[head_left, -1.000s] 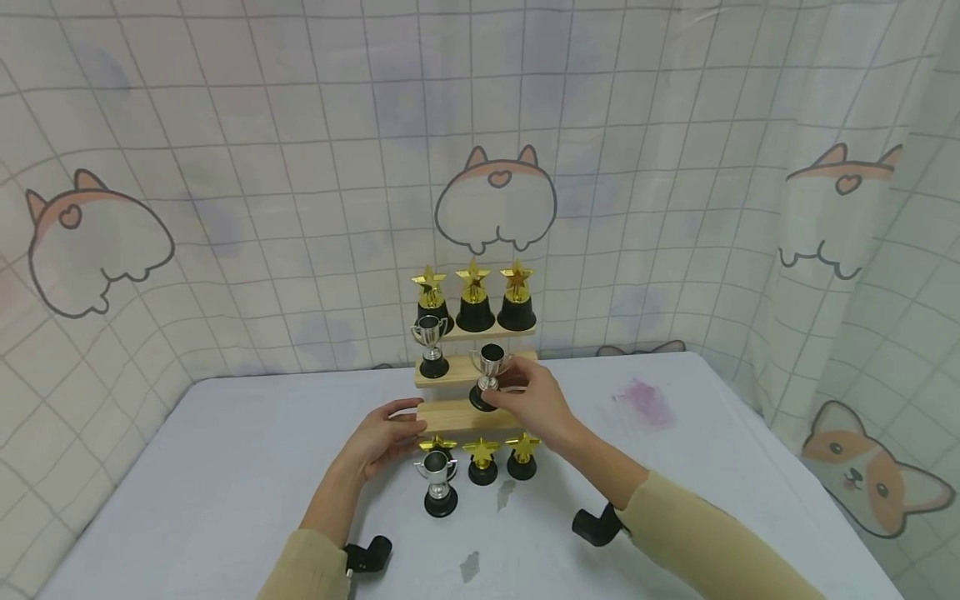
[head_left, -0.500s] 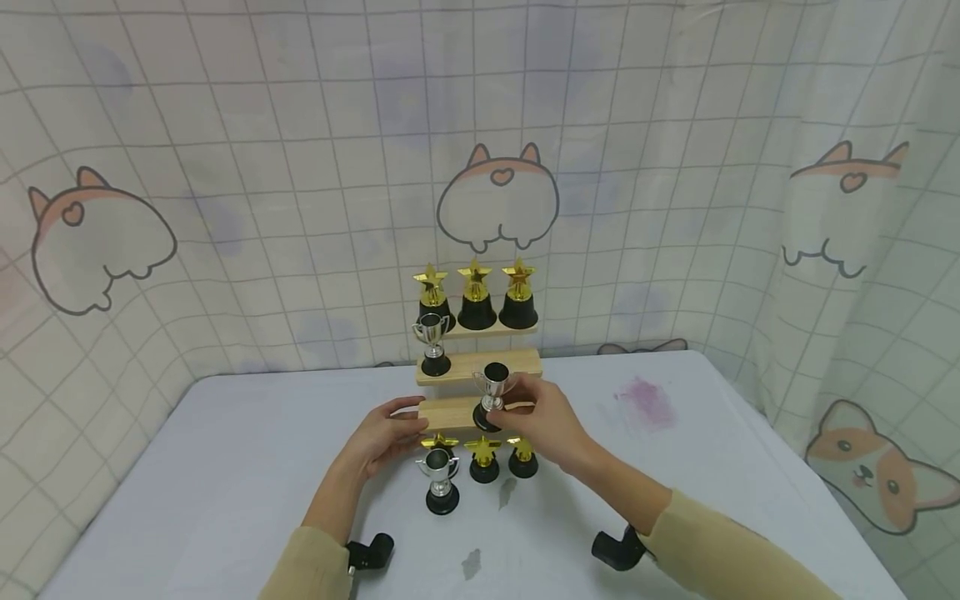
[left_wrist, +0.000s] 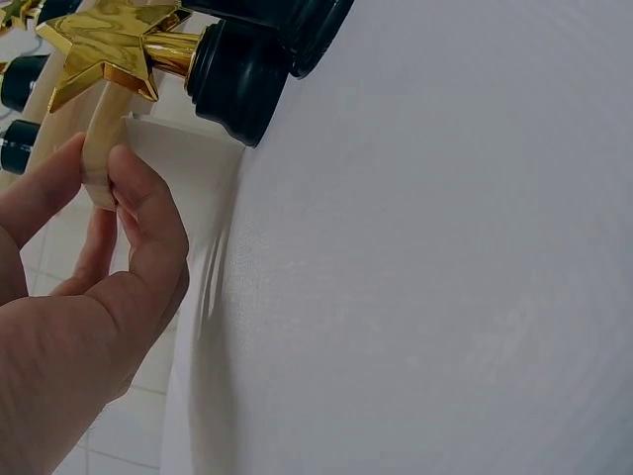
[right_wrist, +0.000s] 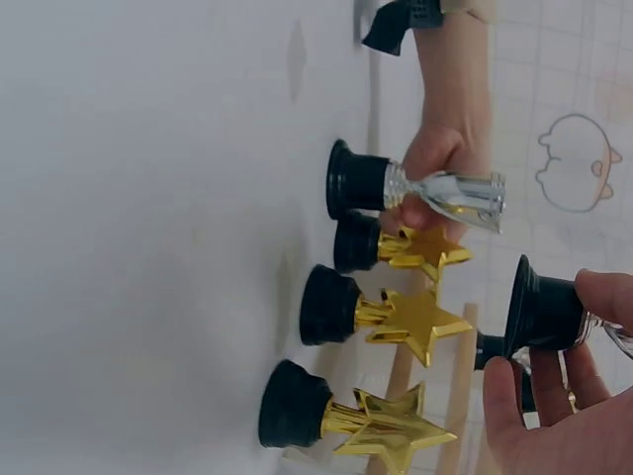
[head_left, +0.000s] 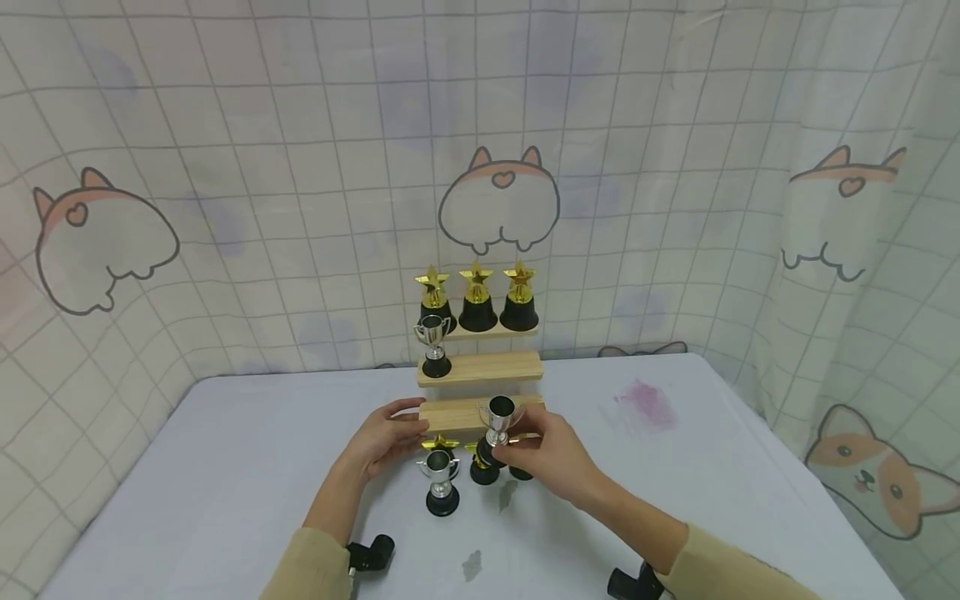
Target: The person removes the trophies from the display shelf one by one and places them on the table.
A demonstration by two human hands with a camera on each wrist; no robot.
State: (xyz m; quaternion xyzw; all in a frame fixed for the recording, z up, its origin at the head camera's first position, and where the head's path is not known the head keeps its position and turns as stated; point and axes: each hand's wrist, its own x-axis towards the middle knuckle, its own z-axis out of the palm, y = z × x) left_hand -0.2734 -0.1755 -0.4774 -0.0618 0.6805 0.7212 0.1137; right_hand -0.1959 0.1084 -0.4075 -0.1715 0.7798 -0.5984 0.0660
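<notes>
My right hand [head_left: 553,457] holds a small silver cup trophy [head_left: 497,421] with a black base, upright in front of the lowest board of a wooden stepped shelf [head_left: 450,414]. In the right wrist view, its fingers and thumb are around the black base [right_wrist: 549,315]. The left hand [head_left: 384,435] pinches the left end of that lowest board [left_wrist: 99,163] between thumb and fingers. On the table before the shelf stand several gold star trophies [right_wrist: 420,322], partly hidden in the head view by the held cup. A second silver cup trophy [head_left: 442,493] stands in front of the left star.
Another silver cup trophy [head_left: 434,348] stands at the left of the middle board [head_left: 495,365]. Three gold star trophies [head_left: 477,308] line the top board. Behind the white table [head_left: 225,500] hangs a gridded curtain [head_left: 300,208] with dog drawings. Black cameras [head_left: 371,553] are on both wrists.
My right hand has brought the silver cup trophy down and toward me, from above the lowest board to in front of it. The left hand stays on the board's end.
</notes>
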